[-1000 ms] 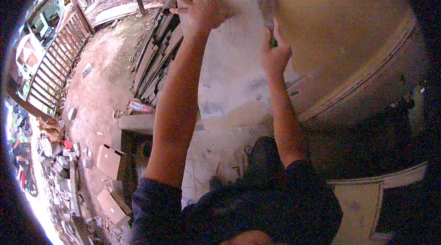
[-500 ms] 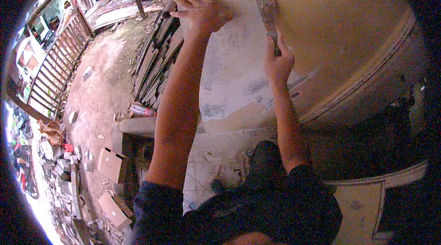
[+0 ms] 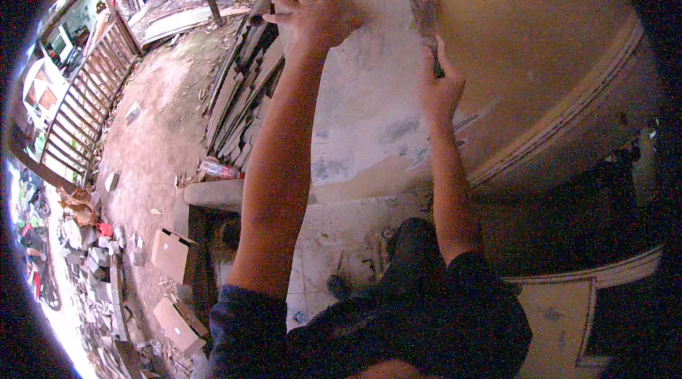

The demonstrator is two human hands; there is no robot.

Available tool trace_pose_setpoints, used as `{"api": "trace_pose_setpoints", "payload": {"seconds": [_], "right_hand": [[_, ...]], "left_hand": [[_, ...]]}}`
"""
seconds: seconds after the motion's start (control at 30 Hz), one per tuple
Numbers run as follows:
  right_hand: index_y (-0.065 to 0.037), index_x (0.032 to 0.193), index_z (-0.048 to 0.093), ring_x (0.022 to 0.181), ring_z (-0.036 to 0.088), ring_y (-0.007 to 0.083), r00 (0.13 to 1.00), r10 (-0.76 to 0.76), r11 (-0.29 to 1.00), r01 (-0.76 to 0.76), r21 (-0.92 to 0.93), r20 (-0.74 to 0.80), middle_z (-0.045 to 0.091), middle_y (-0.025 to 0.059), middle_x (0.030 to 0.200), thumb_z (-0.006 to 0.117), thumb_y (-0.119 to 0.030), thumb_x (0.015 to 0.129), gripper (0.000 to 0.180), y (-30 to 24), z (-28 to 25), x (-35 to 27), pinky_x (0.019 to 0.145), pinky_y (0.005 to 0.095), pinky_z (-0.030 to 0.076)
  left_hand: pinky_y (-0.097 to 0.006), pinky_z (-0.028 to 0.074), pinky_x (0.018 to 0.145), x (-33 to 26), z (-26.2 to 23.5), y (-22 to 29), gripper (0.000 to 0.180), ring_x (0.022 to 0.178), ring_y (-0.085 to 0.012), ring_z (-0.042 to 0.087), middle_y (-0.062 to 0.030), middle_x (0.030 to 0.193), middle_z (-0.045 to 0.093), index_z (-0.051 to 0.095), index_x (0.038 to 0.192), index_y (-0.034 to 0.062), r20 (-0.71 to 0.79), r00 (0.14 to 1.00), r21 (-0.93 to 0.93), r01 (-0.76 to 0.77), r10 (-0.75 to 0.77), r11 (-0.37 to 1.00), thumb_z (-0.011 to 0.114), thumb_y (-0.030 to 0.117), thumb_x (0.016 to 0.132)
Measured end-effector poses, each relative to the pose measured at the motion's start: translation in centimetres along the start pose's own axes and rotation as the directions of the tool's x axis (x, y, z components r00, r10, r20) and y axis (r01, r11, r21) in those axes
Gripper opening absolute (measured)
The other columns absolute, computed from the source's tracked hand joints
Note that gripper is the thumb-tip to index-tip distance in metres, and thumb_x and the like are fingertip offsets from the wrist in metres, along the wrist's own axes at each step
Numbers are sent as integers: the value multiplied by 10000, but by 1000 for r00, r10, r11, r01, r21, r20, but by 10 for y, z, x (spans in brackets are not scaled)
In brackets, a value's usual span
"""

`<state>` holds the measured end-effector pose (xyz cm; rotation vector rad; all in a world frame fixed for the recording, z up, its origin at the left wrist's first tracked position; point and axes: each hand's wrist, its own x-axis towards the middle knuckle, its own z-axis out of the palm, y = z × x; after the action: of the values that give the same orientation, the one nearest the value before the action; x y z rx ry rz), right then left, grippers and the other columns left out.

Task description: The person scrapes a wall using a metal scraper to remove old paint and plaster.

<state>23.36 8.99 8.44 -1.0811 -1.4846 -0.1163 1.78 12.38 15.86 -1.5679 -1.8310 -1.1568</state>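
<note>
While the left hand (image 3: 309, 8) splays wide against the wall (image 3: 366, 95) at upper left-centre, the raised right hand (image 3: 442, 89) clasps a mottled, broad-bladed scraper (image 3: 424, 11), tilted slightly left, at upper centre.

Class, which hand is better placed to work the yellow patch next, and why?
Probably the right hand: it grips the scraper over the yellow patch. The left hand, spread on the wall, holds no tool.
</note>
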Motion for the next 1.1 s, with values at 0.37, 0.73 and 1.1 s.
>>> {"api": "trace_pose_setpoints", "payload": {"seconds": [0.37, 0.73, 1.1], "right_hand": [[-43, 1246, 601, 677, 651, 207, 993, 119, 992, -119, 39, 9, 687, 195, 829, 636, -258, 892, 415, -16, -6, 3, 634, 331, 487], [-98, 1239, 612, 628, 646, 302, 998, 42, 998, -44, -45, -42, 686, 173, 778, 595, -247, 913, 359, -27, -13, 24, 594, 372, 491], [-108, 1258, 594, 607, 649, 312, 991, -97, 985, 83, -152, -87, 658, 181, 721, 584, -261, 926, 366, -22, -4, 26, 548, 381, 481]], "left_hand": [[-860, 198, 791, 1, 2, -5, 1311, 1283, -694, -83, -486, 1408, -109, 11, 1493, 26, -144, 988, 20, -46, 49, 999, 759, 633, 604], [-788, 368, 763, -2, 0, 3, 1208, 1264, -714, 74, -520, 1386, 9, 71, 1485, 6, -106, 993, 276, -19, 50, 961, 579, 762, 692], [-830, 235, 846, -1, 1, -1, 1241, 1273, -708, -25, -491, 1401, -116, -8, 1481, -2, -83, 996, 256, 7, 15, 967, 640, 710, 699]]}}
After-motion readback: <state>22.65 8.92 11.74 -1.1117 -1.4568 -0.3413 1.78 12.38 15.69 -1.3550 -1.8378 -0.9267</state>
